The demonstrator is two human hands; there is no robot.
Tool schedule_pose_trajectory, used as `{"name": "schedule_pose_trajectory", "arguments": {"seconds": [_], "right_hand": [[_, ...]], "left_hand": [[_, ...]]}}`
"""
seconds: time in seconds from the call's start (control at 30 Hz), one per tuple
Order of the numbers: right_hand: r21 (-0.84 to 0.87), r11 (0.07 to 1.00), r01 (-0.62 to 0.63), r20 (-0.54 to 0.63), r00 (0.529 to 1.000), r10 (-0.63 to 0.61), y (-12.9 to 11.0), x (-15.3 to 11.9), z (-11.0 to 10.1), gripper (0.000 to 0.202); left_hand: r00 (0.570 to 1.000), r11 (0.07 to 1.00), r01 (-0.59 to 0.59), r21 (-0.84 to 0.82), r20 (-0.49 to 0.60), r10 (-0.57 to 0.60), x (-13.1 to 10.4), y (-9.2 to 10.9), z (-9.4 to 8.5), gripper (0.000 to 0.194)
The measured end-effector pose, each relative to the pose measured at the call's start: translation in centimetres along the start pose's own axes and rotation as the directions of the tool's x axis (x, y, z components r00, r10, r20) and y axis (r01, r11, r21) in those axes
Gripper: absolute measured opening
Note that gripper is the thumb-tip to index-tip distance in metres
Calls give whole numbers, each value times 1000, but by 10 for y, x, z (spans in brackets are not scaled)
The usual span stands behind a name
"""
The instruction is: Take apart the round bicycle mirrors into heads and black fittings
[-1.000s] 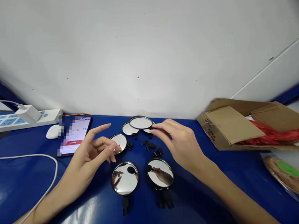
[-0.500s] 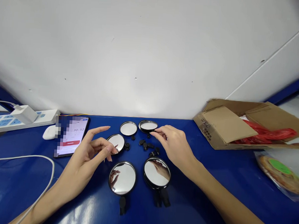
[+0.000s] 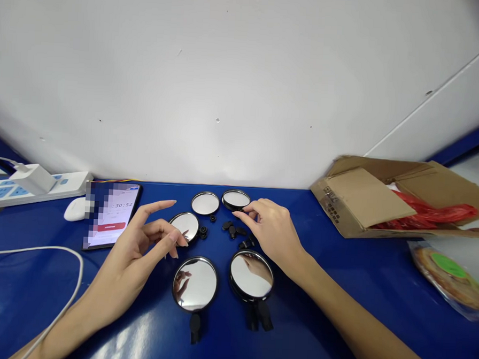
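My left hand (image 3: 145, 244) hovers by the left round mirror (image 3: 184, 224), its index finger stretched out and the others loosely bent, holding nothing. My right hand (image 3: 271, 224) pinches the near right rim of a black-edged round mirror (image 3: 236, 199) at the back; its fingertips hide the stem there. This mirror seems to lie on another one. Beside it lies a further round mirror (image 3: 205, 203). Between the hands are small black joint pieces (image 3: 232, 230) and a black clip (image 3: 247, 242). Closer to me lie a mirror with a black clamp (image 3: 195, 284) and stacked mirrors (image 3: 251, 275) with two clamps.
On the left are a phone (image 3: 115, 216), a white earphone case (image 3: 75, 208), a power strip (image 3: 73, 184) and a white cable (image 3: 77, 278). To the right stand an open cardboard box (image 3: 357, 199) with red plastic inside and a wrapped round pastry (image 3: 451, 276). A white wall (image 3: 220, 82) rises behind.
My right hand has shifted slightly left with the back mirror, which now lines up over the one behind it. My left hand has stayed nearly still.
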State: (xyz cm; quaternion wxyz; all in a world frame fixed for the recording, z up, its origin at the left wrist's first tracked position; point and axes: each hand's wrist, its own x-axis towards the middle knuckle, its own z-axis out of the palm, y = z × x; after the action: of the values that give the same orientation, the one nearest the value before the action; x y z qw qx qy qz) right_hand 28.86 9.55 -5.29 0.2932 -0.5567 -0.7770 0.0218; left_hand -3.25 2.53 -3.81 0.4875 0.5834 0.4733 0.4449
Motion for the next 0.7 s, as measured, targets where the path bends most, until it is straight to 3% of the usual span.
{"name": "schedule_pose_trajectory", "arguments": {"seconds": [0.27,0.43,0.53,0.7], "right_hand": [[12,1000,12,-8,1000,-12,0,-1,2,31],[54,997,58,-28,998,-56,-2,-5,-13,49],[130,980,147,50,987,-155,-8,-13,-29,55],[238,955,175,300,922,-244,-23,-24,-56,36]], "left_hand": [[1000,999,-11,45,15,10,2,1,3,52],[997,981,-83,175,9,83,-2,1,3,43],[981,930,-191,315,30,191,-4,2,3,36],[942,848,-334,411,184,282,-9,6,3,36]]}}
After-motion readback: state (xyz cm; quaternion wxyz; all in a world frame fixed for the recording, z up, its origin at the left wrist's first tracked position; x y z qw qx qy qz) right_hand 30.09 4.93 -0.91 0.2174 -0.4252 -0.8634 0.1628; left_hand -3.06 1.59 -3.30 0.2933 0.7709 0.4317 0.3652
